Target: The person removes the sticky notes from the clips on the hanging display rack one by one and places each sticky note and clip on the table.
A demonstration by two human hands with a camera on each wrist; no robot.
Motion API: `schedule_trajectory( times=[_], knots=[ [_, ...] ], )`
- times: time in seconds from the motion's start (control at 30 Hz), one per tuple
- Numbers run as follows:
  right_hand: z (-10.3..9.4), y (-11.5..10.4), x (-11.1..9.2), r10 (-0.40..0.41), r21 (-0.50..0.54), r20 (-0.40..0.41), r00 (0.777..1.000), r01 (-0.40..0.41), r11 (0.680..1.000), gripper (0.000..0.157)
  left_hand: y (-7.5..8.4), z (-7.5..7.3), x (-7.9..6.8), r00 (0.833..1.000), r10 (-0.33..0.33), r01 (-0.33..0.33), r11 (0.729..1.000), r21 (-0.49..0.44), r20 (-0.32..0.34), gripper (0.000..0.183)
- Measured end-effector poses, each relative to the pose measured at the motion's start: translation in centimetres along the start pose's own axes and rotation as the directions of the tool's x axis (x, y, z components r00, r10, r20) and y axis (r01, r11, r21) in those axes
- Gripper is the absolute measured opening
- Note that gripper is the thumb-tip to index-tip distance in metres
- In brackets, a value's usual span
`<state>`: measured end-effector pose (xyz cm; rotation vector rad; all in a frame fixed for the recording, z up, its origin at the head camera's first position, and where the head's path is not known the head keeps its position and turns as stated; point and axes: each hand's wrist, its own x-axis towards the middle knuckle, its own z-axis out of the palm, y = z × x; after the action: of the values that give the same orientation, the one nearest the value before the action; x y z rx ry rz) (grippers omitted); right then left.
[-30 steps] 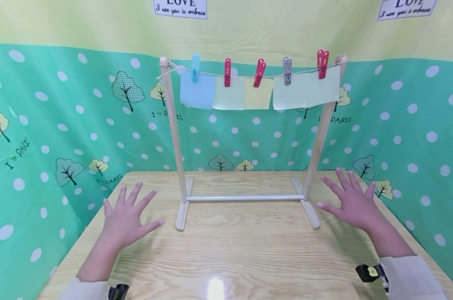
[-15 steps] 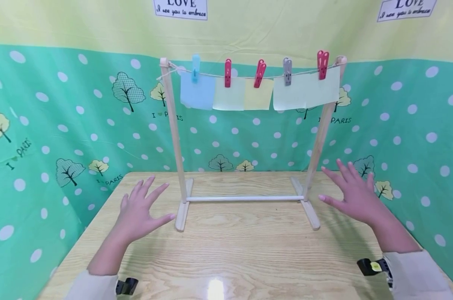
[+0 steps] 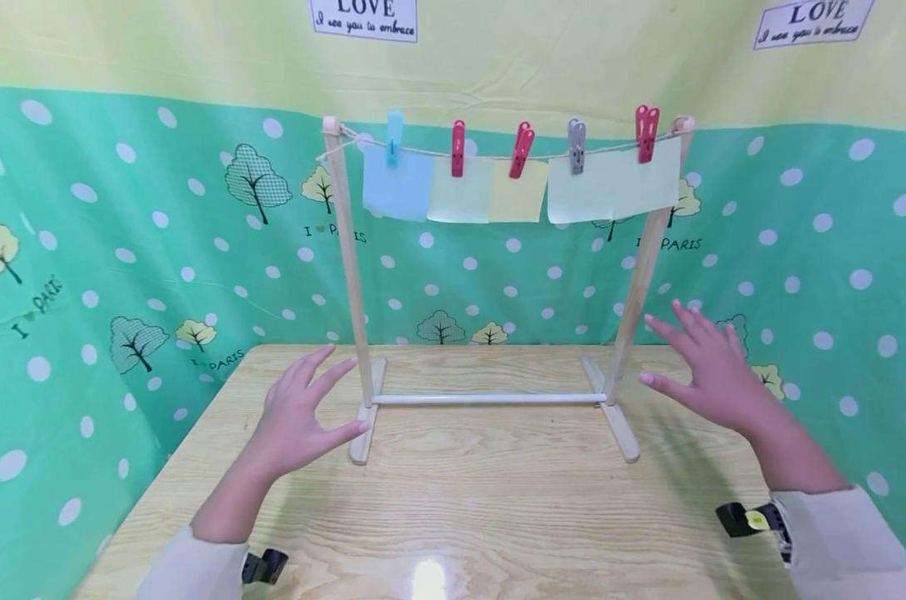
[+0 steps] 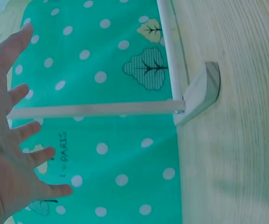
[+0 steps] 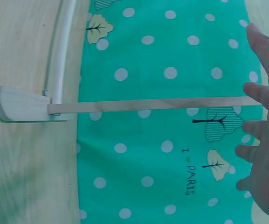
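A small wooden rack stands on the table, its left post and right post joined low down by a white rod. Between the post tops a string carries a blue paper, a pale green paper, a yellow paper and whitish paper. Clothespins pin them: a blue clothespin, several red ones and a grey clothespin. My left hand, fingers spread and empty, is beside the left post. Also spread and empty, my right hand is right of the right post.
Light wood-grain table lies under the rack. The left foot and right foot of the rack point toward me. A green dotted curtain hangs behind and along both sides.
My left hand has moved right, toward the left post. My right hand has risen slightly, fingers still spread. The rack, papers and clothespins stay as they were.
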<state>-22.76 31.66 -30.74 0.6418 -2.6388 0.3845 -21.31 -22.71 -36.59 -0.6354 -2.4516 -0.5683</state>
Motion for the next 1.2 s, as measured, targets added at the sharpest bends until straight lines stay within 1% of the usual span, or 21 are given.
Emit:
schedule_trajectory(
  times=[0.27, 0.47, 0.6, 0.73, 0.9, 1.07, 1.2],
  knots=[
    [-1.4, -0.4, 0.9, -0.018, 0.04, -0.042, 0.999, 0.019, 0.999, 0.08, 1.4, 0.4, 1.1, 1.0, 0.03, -0.031, 0.998, -0.057, -0.005, 0.08],
    [-2.2, -0.7, 1.4, -0.001, 0.092, -0.05, 0.999, 0.006, 0.996, 0.077, 2.4, 0.7, 2.0, 0.999, 0.049, -0.049, 0.994, -0.092, -0.003, 0.078],
    [-2.7, -0.8, 1.8, -0.002, 0.122, -0.063, 0.998, 0.01, 0.992, 0.076, 3.3, 1.0, 2.7, 0.998, 0.056, -0.057, 0.988, -0.147, -0.01, 0.078],
    [-3.4, -0.9, 2.2, 0.012, 0.129, -0.078, 0.997, -0.001, 0.992, 0.075, 4.2, 1.6, 3.5, 0.999, 0.052, -0.053, 0.97, -0.236, -0.013, 0.074],
    [-4.4, -1.1, 2.6, 0.028, 0.119, -0.086, 0.996, -0.018, 0.993, 0.076, 5.5, 2.2, 4.5, 1.0, 0.028, -0.023, 0.936, -0.352, 0.008, 0.07],
    [-5.0, -1.2, 2.6, 0.033, 0.121, -0.09, 0.995, -0.022, 0.992, 0.075, 6.6, 2.4, 5.2, 1.0, 0.021, -0.01, 0.912, -0.409, 0.022, 0.068],
    [-5.2, -1.3, 2.7, 0.04, 0.131, -0.092, 0.995, -0.028, 0.991, 0.074, 7.1, 2.7, 5.6, 1.0, 0.023, -0.019, 0.902, -0.432, 0.003, 0.066]
  ],
)
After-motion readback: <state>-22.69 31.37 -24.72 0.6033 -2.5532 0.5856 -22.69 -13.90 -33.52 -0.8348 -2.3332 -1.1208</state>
